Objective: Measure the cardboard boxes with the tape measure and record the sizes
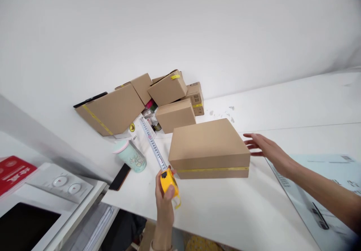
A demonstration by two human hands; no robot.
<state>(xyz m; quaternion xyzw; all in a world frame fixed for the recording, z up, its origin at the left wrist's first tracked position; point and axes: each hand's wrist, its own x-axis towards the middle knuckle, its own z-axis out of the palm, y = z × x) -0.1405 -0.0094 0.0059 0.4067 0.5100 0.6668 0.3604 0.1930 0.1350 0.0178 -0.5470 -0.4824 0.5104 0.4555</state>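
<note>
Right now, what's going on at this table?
A person is at a white table with a flat cardboard box. The left hand grips a yellow tape measure, its blade pulled out along the box's left side. The right hand, fingers spread, is at the box's far right corner; contact is unclear. Smaller boxes are piled behind, and a mint cup lies nearby.

White table (pixel 282 108) is set against a wall. A flat cardboard box (pixel 208 145), banded with yellow tape, is placed near the front edge. Smaller boxes (pixel 169 93) are piled at the back. A tape measure (pixel 154 149) is stretched along the cardboard box's left side. A pale green cup (pixel 131 156) is laid on its side, with a black phone (pixel 120 176) just beside it. A pale blue sheet (pixel 332 175) is spread at the right.
</note>
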